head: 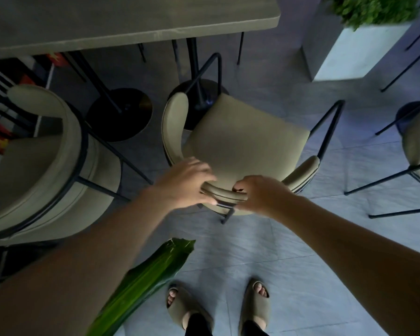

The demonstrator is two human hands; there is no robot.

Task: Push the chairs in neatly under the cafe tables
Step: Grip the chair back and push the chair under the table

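A beige padded chair (243, 139) with a curved backrest and black metal legs stands in front of me, its seat turned at an angle to the grey cafe table (131, 23) and mostly outside the table's edge. My left hand (187, 183) and my right hand (257, 192) both grip the top of the chair's backrest, close together. A second beige chair (58, 166) stands at the left, also out from under the table.
Two black round table bases (119, 115) stand under the table. A white planter box (357, 49) with green foliage is at the back right. Another chair (417, 141) is at the right edge. A long green leaf (143, 284) crosses near my feet on the grey tiled floor.
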